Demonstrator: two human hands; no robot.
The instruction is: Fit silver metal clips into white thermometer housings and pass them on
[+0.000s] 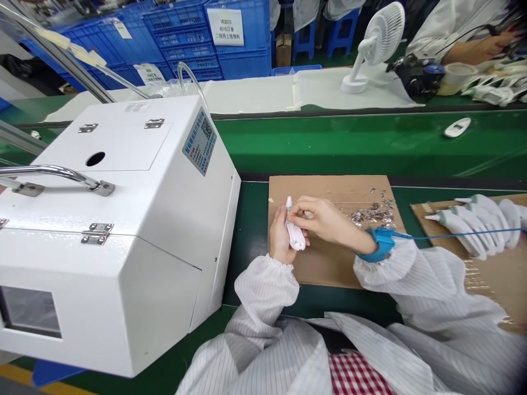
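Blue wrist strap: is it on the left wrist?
No, the blue wrist strap is on the wrist of the right hand, while the left hand holds a white plastic device.

- A factory assembly line, in an electronics-style production workshop
- A green conveyor belt (329,142) runs past the seated workers
- Stacked blue plastic crates (185,38) carry a printed order label (225,27)
- A white enclosed machine (115,219) stands at the line
- A striped anti-static smock (432,291) and a blue grounding strap (382,244) sit above the right hand (325,219)
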